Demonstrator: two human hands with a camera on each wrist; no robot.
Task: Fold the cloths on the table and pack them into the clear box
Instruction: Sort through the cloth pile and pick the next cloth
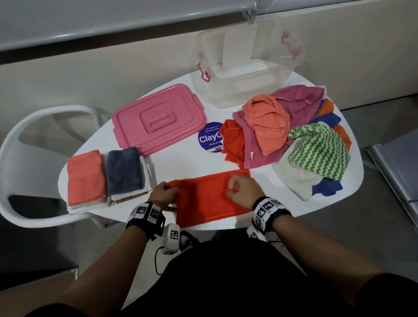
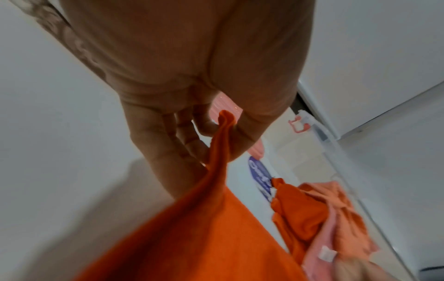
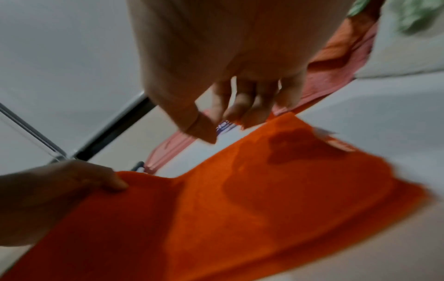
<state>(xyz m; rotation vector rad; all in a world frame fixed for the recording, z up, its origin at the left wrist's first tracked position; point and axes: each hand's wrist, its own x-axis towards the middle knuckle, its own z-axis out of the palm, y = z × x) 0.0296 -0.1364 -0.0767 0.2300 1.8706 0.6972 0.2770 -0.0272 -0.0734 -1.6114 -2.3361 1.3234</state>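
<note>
An orange-red cloth [image 1: 208, 201] lies spread flat near the table's front edge. My left hand [image 1: 170, 189] pinches its left edge; in the left wrist view thumb and fingers of the left hand [image 2: 228, 136] squeeze a raised fold of the cloth [image 2: 204, 237]. My right hand [image 1: 233, 190] hovers over the cloth's right half with loosely curled fingers. In the right wrist view the right hand [image 3: 223, 123] holds nothing above the cloth [image 3: 264, 190]. The clear box [image 1: 230, 92] stands empty at the table's far side.
A pink lid [image 1: 157, 122] lies in front of the box, beside a blue sticker [image 1: 208, 139]. Folded coral [image 1: 86, 177] and grey-blue [image 1: 125, 170] cloths are stacked front left. A heap of unfolded cloths [image 1: 298, 128] covers the right side. A white chair [image 1: 24, 136] stands left.
</note>
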